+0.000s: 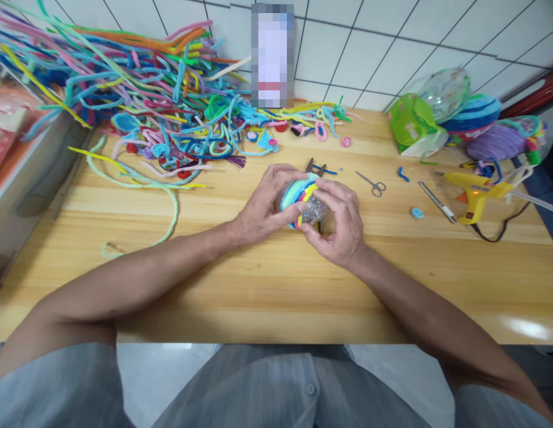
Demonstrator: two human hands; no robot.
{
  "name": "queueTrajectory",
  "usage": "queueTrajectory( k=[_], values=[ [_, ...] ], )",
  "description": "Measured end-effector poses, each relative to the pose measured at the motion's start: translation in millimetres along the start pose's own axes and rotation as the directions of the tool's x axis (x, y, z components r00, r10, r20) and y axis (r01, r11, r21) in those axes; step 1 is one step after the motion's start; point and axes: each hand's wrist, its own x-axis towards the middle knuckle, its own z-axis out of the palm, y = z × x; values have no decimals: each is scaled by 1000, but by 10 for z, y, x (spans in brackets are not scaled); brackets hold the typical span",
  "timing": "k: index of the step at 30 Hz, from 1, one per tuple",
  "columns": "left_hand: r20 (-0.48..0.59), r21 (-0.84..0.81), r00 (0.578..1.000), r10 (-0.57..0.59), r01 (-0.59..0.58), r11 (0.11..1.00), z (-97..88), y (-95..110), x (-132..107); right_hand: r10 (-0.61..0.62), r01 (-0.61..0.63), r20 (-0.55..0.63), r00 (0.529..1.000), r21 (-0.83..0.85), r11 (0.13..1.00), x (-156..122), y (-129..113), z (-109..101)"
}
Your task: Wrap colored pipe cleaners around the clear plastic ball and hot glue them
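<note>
Between both hands, just above the table, is a clear plastic ball (314,209) partly wrapped in bands of pipe cleaner (296,195) in green, blue, pink and yellow. My left hand (272,199) grips its left side, fingers over the top and thumb across the front. From the right, my right hand (341,220) holds it with curled fingers at the yellow band and the thumb below. Part of the ball's shiny clear surface shows between the hands; its underside is hidden. Right behind it lie dark-jawed pliers (315,168), mostly covered, with a short blue pipe cleaner (326,169).
A large heap of coloured pipe cleaners (169,101) fills the back left. Small scissors (374,184), a craft knife (438,202), a blue cap (417,213) and a yellow glue gun (474,190) with its cord lie right. Wrapped balls (496,139) stand behind. A phone (272,59) leans on the tiles.
</note>
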Motion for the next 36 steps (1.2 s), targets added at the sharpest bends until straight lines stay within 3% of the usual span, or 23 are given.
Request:
queueTrajectory(
  k=[19,36],
  values=[
    [-25,1,999,26,-26,1000,17,-16,0,-13,13,4,1000,8,1000,-27,22,7],
    [-29,0,1000,12,-12,1000,32,-37,-4,-44,49,54,998,-100,994,-138,67,64]
  ],
)
